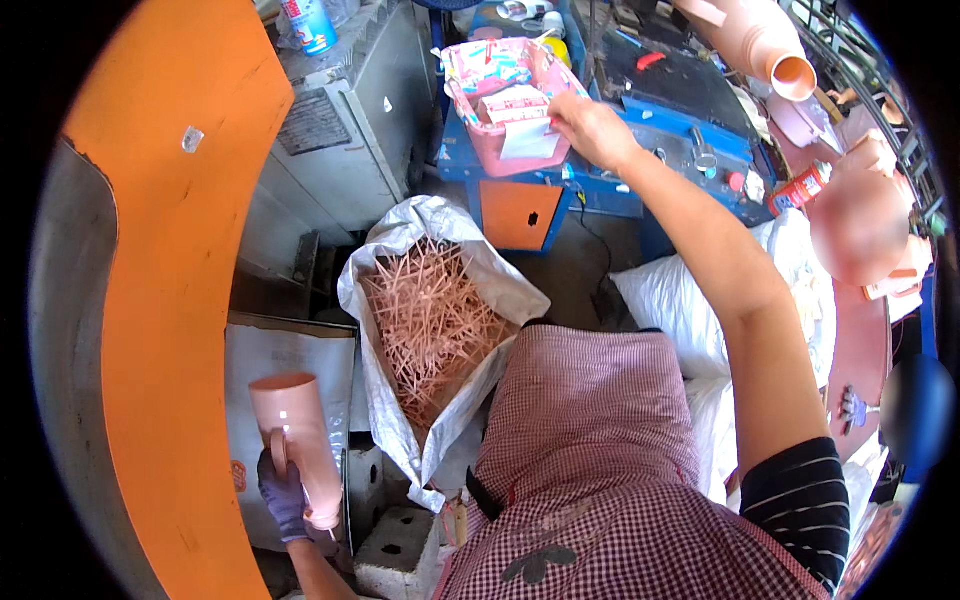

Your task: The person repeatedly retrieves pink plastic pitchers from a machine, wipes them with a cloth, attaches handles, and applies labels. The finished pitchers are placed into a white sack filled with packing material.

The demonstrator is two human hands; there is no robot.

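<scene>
My left hand (pixel 283 495), in a dark purple-grey glove, is closed around the handle of a pink plastic jug (pixel 301 425). The jug points neck down, its wide base up, and a thin spike sticks out below the neck. Farther off, my bare right hand (pixel 597 132) reaches to the rim of a pink plastic basket (pixel 490 150). Its fingers pinch the edge of a white paper sheet (pixel 530 140) that hangs over the near rim. Red-and-white printed paper (pixel 515 103) lies inside the basket, beside the fingertips.
A white woven sack (pixel 420 215) full of thin pink plastic strips (pixel 430 310) stands open between my arms. An orange panel (pixel 170 300) rises at left. The basket rests on a blue workbench (pixel 460 150). White sacks (pixel 690 300) lie at right; another pink jug (pixel 750 45) is at upper right.
</scene>
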